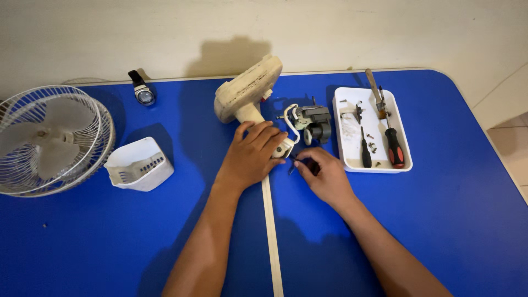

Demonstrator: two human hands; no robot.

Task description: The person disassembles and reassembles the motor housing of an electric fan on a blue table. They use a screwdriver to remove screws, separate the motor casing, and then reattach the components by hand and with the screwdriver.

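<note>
Head view looks straight down on a blue table pushed against a pale wall, with both bare forearms reaching in from the bottom edge. The left hand lies flat with fingers loosely curled over the neck of a cream fan stand, pressing it down where the neck meets the motor; the stand's long axis runs from its heavy base at the upper left down toward the person. The right hand sits just to the right of that joint, fingers pinched shut around a small dark tool whose tip points left toward the left hand's fingertips, so it is the nearer hand to the motor, which lies just above it. A white cord runs from the joint straight down between the arms. A white tray with screwdrivers and loose screws stands just right of the motor. Well apart at the left lie a fan cage with blades, a white cover beside it and a wristwatch near the wall
</note>
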